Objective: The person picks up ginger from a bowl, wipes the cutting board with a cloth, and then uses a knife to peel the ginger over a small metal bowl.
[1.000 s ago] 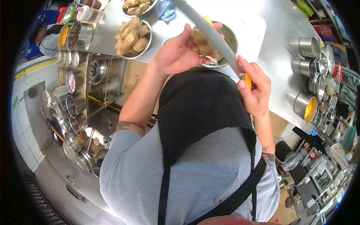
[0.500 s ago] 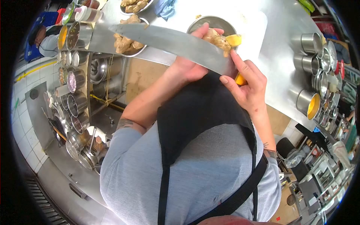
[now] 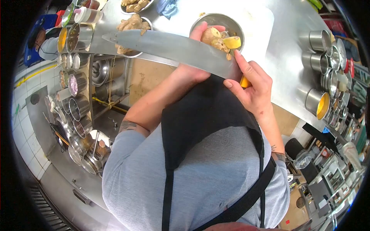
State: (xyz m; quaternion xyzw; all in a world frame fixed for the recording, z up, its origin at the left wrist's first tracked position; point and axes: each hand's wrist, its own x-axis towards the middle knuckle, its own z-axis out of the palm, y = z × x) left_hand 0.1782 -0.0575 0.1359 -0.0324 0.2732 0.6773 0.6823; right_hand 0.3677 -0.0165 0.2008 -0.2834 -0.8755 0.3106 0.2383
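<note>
My left hand [image 3: 196, 71] is closed round a knobbly piece of ginger [image 3: 217, 38] that shows a peeled yellow face, held over a metal bowl [image 3: 195, 24]. My right hand [image 3: 254, 82] grips a large knife [image 3: 173, 48] by its yellow handle, of which only a small part shows. The wide blade reaches leftward across my left hand, hiding part of it. At the upper left, unpeeled ginger [image 3: 133, 24] fills a second metal bowl [image 3: 149, 23], partly behind the knife tip. Some scraps lie in the bowl under my left hand.
A white cutting board [image 3: 260, 29] lies under the bowl on the steel counter [image 3: 285, 77]. Another ginger bowl [image 3: 151, 4] and a blue cloth [image 3: 167, 7] are at the top. Metal pots [image 3: 318, 104] stand at right, containers [image 3: 79, 36] at left. Part of another person [image 3: 48, 48] shows far left.
The ginger has turned in my left hand and shows more of its peeled face. My left hand and the knife have shifted slightly left.
</note>
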